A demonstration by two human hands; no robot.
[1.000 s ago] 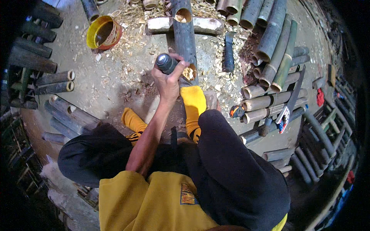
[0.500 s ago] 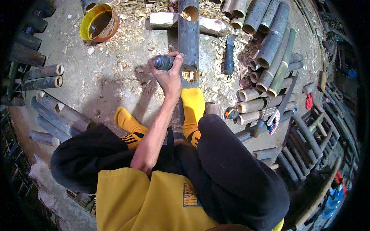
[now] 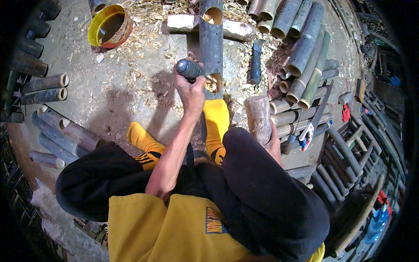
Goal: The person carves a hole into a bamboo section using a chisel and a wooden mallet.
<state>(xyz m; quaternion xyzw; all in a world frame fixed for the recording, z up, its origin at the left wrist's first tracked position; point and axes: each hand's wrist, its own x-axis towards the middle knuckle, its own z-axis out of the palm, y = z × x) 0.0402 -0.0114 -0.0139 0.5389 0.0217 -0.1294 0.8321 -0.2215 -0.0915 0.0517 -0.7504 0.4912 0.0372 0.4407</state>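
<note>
My left hand [image 3: 190, 94] is closed around the dark, ribbed handle of a chisel [image 3: 187, 68], whose metal-capped end points up toward me. Its blade is hidden behind the hand, beside a cut hole in a thick bamboo pole [image 3: 211, 50]. Pale shavings sit in that hole, and a second hole shows farther up the pole. My right hand [image 3: 274, 146], partly covered by my right knee, grips the lower end of a rough wooden mallet [image 3: 258, 114], held beside the knee. My yellow-socked right foot [image 3: 216, 114] is at the pole's near end.
A white-sided block [image 3: 182, 23] crosses under the pole. Right of it lies a black-wrapped tool [image 3: 255, 63]. Bamboo lengths [image 3: 301, 54] and a handsaw [image 3: 321, 107] lie farther right. A yellow-and-red bucket [image 3: 110, 27] stands far left, near bamboo pieces [image 3: 46, 89]. Shavings litter the floor.
My right hand has come into view beside the knee, raising the wooden mallet. The chisel in my left hand has tilted, its capped end swinging slightly farther from me.
</note>
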